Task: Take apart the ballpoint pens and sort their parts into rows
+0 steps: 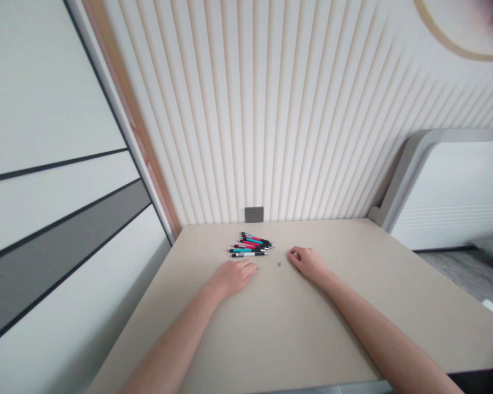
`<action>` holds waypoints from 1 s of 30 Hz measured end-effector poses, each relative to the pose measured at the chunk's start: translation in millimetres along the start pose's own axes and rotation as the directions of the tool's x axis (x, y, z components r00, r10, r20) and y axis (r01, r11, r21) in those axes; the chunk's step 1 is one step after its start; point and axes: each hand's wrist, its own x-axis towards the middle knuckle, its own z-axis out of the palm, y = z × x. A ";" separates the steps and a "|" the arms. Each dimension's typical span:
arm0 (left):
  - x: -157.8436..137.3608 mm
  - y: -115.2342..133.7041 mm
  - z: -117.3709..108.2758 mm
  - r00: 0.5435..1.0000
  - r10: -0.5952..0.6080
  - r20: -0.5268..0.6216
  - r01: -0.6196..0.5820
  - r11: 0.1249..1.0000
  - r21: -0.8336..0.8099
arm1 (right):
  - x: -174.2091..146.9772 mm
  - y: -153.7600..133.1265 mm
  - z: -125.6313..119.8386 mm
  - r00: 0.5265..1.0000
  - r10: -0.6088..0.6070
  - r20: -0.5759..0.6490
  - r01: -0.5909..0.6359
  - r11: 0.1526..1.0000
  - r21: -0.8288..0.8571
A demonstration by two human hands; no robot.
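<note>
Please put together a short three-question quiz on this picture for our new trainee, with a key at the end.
1. Multiple choice: what is set in the ribbed wall, just behind the pens?
a) a clock
b) a dark socket
c) a shelf

2. True or false: the pens stand upright in a cup.

3. Fill in the blank: on the table, the small grey piece lies in the gap between the left hand and the ____.

Key:
1. b
2. False; they lie grouped on the table.
3. right hand
</note>
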 end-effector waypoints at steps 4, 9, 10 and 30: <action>0.3 0.5 -0.3 1.000 -0.003 -0.011 0.003 1.000 -0.004 | -2.8 -4.1 -1.5 0.999 -0.010 -0.047 0.010 1.000 -0.007; 0.7 0.5 -0.5 1.000 -0.004 -0.011 0.004 1.000 -0.011 | -6.9 -12.7 -7.4 0.981 -0.084 -0.173 0.084 0.996 -0.004; 0.7 0.5 -0.7 1.000 -0.005 -0.010 0.005 1.000 -0.006 | -8.2 -15.8 -8.9 0.969 -0.144 -0.200 0.145 0.989 -0.008; 1.4 -4.0 -0.1 0.998 0.045 -0.036 -0.043 0.998 0.040 | -22.0 -58.9 1.8 0.765 -0.627 -0.148 0.590 0.774 -0.230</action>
